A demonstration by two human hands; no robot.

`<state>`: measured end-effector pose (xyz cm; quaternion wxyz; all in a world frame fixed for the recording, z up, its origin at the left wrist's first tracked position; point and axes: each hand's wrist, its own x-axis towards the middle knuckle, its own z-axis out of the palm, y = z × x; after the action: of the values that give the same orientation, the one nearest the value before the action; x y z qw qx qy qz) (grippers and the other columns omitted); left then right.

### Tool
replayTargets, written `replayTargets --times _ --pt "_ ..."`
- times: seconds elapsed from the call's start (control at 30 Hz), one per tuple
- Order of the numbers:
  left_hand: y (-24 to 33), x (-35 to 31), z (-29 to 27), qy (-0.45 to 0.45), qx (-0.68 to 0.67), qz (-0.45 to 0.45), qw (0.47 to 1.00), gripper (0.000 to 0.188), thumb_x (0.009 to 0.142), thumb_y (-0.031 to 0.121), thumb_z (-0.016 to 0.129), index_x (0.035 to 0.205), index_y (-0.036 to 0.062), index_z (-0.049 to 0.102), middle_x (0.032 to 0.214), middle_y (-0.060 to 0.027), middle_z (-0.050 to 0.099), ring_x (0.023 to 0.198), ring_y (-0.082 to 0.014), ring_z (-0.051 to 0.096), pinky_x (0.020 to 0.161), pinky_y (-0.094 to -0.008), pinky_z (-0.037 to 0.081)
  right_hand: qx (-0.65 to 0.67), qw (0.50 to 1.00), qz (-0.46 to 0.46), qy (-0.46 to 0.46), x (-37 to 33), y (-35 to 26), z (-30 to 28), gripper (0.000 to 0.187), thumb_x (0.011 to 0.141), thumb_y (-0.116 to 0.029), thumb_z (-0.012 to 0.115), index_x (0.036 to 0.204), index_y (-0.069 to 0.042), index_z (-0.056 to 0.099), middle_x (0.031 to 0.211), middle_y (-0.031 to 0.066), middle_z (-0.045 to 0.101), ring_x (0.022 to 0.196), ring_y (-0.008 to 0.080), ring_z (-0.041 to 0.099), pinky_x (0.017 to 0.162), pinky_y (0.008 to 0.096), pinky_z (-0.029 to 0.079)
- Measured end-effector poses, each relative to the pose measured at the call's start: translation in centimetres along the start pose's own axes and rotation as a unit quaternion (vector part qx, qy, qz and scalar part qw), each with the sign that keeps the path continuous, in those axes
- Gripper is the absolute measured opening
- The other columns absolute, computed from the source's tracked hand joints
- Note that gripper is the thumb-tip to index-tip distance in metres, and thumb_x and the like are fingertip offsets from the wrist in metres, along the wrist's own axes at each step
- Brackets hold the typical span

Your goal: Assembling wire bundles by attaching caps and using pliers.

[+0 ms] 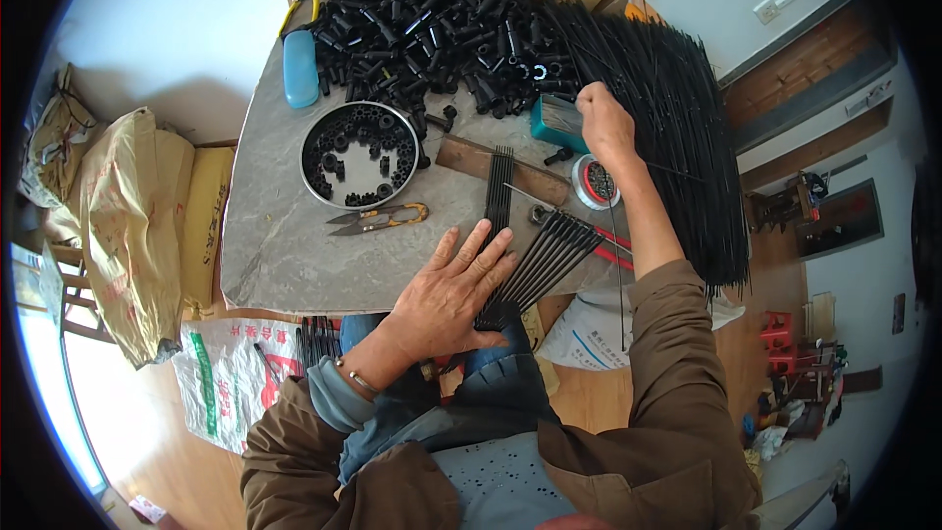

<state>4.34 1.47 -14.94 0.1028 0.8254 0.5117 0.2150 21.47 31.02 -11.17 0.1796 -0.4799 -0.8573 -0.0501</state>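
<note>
Table: grey slab, heaped with black tube pieces at its far end.
Rod stack: long thin black rods at the right edge.
Right hand: pinched on one rod from that stack.
Left hand: flat, fingers spread, pressing a fanned rod bundle at the near edge.
Risk: the bundle could roll off the table if the palm lifts.

A small home workshop: a grey tabletop heaped at twelve o'clock with black plastic fittings, thin black rods at two, stuffed sacks at nine, a wooden floor.
</note>
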Motion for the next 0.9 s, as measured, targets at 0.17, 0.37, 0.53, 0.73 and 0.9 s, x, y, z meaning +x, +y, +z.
replayTargets --times 0.17,0.37,0.53,0.73,0.9 --pt "0.1 -0.4 -0.1 -0.003 -0.007 -0.003 1.0 0.095 0.069 0.063 0.066 0.139 0.0039 0.041 0.152 -0.0141 0.024 0.143 -0.0321 0.017 0.115 -0.0498 0.013 0.199 0.961 -0.18 0.067 -3.1 -3.3 -2.2 0.012 0.086 -0.006 0.058 0.096 -0.003 0.064 0.089 0.0119 0.066 0.081 0.0267 0.065 0.073 0.0328 0.05" --pt "0.0 -0.3 -0.1 0.001 -0.006 0.001 1.0 0.095 0.068 0.063 0.066 0.139 0.0035 0.041 0.152 -0.0145 0.026 0.143 -0.0324 0.017 0.115 -0.0503 0.013 0.198 0.968 -0.127 -0.085 -6.6 -5.4 -2.3 0.01 0.085 -0.012 0.06 0.089 -0.008 0.067 0.085 0.0071 0.064 0.076 0.0269 0.064 0.068 0.0353 0.05" --pt "0.1 -0.1 -0.1 -0.007 -0.007 0.003 1.0 0.096 0.067 0.062 0.068 0.138 0.0029 0.041 0.152 -0.0146 0.026 0.142 -0.0329 0.019 0.115 -0.0505 0.015 0.21 0.969 -0.113 -0.072 -6.5 -5.2 -2.2 0.01 0.085 -0.012 0.059 0.088 -0.008 0.068 0.084 0.0065 0.064 0.075 0.0266 0.064 0.068 0.0355 0.05" --pt "0.3 0.0 -0.2 -0.009 -0.012 -0.003 1.0 0.097 0.066 0.06 0.069 0.138 0.0013 0.041 0.151 -0.0147 0.026 0.142 -0.0335 0.02 0.115 -0.0503 0.016 0.19 0.972 -0.111 -0.08 -6.5 -4.8 -2.5 0.012 0.085 -0.01 0.06 0.093 -0.005 0.068 0.087 0.0072 0.065 0.077 0.0247 0.064 0.069 0.0332 0.05" --pt "0.3 0.1 0.1 -0.022 -0.007 -0.008 1.0 0.098 0.066 0.062 0.069 0.137 -0.0003 0.042 0.152 -0.0147 0.026 0.142 -0.0338 0.02 0.115 -0.0503 0.015 0.187 0.97 -0.13 -0.088 -6.5 -5.0 -2.2 0.012 0.086 -0.011 0.06 0.093 -0.007 0.068 0.088 0.006 0.066 0.078 0.0244 0.064 0.069 0.0332 0.05"
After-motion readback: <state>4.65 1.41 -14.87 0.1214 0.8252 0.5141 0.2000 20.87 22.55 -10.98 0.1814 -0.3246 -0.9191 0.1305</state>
